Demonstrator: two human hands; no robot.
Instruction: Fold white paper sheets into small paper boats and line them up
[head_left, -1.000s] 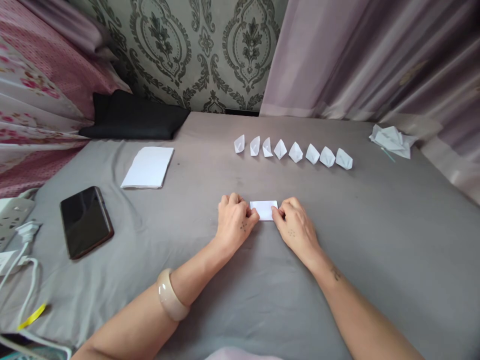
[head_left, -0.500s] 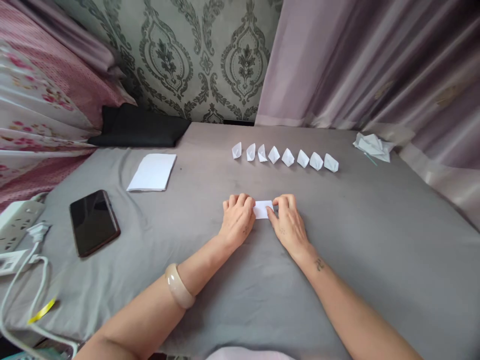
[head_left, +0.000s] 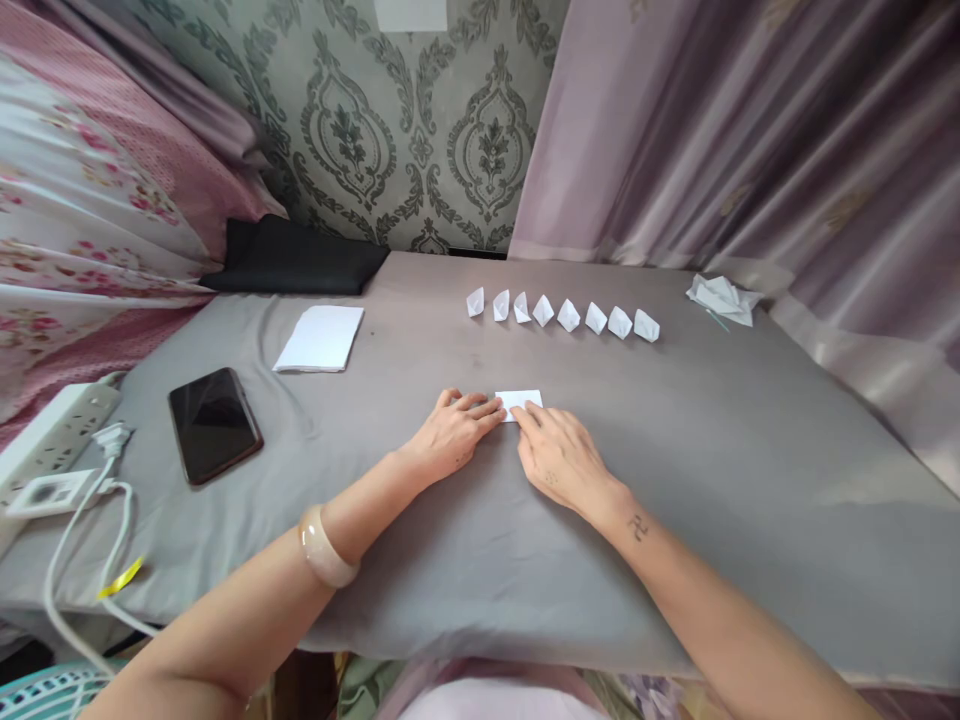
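A small folded white paper (head_left: 519, 401) lies flat on the grey cloth-covered table (head_left: 735, 430). My left hand (head_left: 452, 433) rests flat with fingers stretched out, its fingertips pressing the paper's left edge. My right hand (head_left: 559, 458) also lies flat, fingers extended onto the paper's lower right part. Neither hand grips anything. Beyond the paper stands a row of several small folded white paper boats (head_left: 564, 312).
A stack of white sheets (head_left: 320, 338) and a black phone (head_left: 214, 423) lie at the left. A white power strip with plug and cable (head_left: 56, 440) sits at the far left edge. Crumpled paper (head_left: 720, 298) lies at the back right. A black cushion (head_left: 296, 258) is at the back left.
Both hands have gone from curled fingers pinching the paper's ends to flat fingers pressing on it. The camera has pulled back and tilted, showing the table's near edge.
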